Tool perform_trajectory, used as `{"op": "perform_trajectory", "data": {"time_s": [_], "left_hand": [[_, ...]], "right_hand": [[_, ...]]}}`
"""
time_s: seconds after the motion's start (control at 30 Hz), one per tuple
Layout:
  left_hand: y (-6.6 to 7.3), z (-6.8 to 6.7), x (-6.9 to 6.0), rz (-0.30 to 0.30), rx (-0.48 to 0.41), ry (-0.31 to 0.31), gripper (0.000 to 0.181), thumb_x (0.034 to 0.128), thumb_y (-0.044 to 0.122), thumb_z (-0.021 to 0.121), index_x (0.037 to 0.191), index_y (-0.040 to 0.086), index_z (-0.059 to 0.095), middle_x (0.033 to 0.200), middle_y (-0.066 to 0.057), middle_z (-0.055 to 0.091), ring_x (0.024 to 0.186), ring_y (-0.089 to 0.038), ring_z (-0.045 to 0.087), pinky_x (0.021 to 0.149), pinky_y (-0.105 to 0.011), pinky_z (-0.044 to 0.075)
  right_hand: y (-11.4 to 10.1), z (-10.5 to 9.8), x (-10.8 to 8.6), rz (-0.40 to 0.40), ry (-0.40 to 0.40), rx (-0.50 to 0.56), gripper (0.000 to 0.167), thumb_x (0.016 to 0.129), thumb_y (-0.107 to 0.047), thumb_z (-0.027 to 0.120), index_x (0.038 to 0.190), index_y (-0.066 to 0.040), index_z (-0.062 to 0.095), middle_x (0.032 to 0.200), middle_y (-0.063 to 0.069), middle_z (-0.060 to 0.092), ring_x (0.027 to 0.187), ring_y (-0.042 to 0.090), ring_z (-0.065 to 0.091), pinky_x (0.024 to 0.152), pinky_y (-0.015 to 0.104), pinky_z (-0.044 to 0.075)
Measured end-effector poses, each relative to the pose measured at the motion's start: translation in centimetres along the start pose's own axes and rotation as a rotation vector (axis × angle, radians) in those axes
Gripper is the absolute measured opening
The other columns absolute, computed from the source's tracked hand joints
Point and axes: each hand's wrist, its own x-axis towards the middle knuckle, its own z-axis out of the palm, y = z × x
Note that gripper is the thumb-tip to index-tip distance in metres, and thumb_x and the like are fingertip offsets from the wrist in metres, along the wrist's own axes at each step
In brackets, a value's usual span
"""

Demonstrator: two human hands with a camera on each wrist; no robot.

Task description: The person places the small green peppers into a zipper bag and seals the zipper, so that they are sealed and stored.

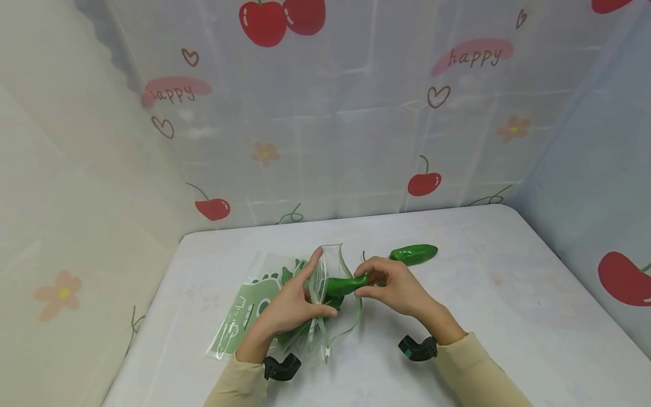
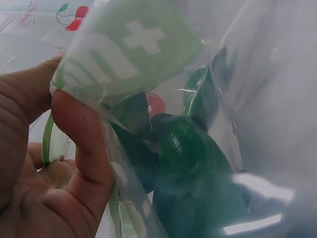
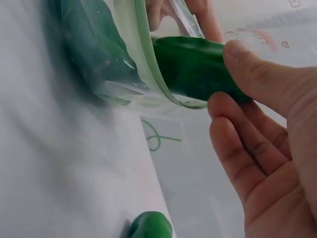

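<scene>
My right hand [image 1: 399,287] pinches one end of a green pepper [image 1: 342,286] between thumb and fingers. The pepper's other end is inside the mouth of a clear zip bag [image 1: 239,319] with a green print. In the right wrist view the held pepper [image 3: 190,69] crosses the bag's green-edged rim [image 3: 153,64]. At the bag's mouth, my left hand [image 1: 287,310] grips the plastic, thumb and forefinger spread apart. More green peppers [image 2: 190,168] show through the plastic in the left wrist view; how many is unclear.
Another green pepper [image 1: 414,254] lies on the white table [image 1: 508,316], behind and to the right of my right hand. A printed curtain [image 1: 335,141] stands along the table's back edge. Each wrist wears a black camera [image 1: 418,348].
</scene>
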Motion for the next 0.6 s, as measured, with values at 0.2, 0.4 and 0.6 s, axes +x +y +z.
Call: {"op": "perform_trajectory", "data": {"time_s": [0.2, 0.4, 0.6], "left_hand": [[0.0, 0.0, 0.0, 0.004, 0.010, -0.001, 0.121, 0.0786, 0.037, 0.091, 0.165, 0.044, 0.007, 0.165, 0.000, 0.030, 0.049, -0.011, 0.046, 0.056, -0.031, 0.050], [0.0, 0.0, -0.1, 0.006, 0.015, 0.005, 0.120, 0.0785, 0.036, 0.091, 0.165, 0.045, 0.008, 0.163, -0.002, 0.034, 0.048, -0.011, 0.046, 0.055, -0.031, 0.050], [0.0, 0.1, -0.1, 0.007, 0.008, 0.012, 0.120, 0.0792, 0.029, 0.092, 0.164, 0.048, 0.009, 0.158, -0.005, 0.040, 0.047, -0.011, 0.044, 0.051, -0.030, 0.047]], "right_hand": [[-0.1, 0.3, -0.1, 0.060, -0.011, 0.027, 0.030, 0.088, -0.019, 0.082, 0.117, -0.018, 0.075, 0.112, 0.000, 0.073, 0.094, 0.011, 0.074, 0.087, 0.030, 0.059], [0.0, 0.7, 0.0, 0.050, -0.032, 0.045, 0.030, 0.095, -0.014, 0.074, 0.125, -0.012, 0.074, 0.118, 0.003, 0.074, 0.106, 0.016, 0.073, 0.091, 0.029, 0.058], [-0.1, 1.6, 0.1, 0.050, -0.022, 0.052, 0.029, 0.095, -0.011, 0.075, 0.123, -0.008, 0.073, 0.118, 0.005, 0.074, 0.102, 0.017, 0.075, 0.087, 0.026, 0.059]]}}
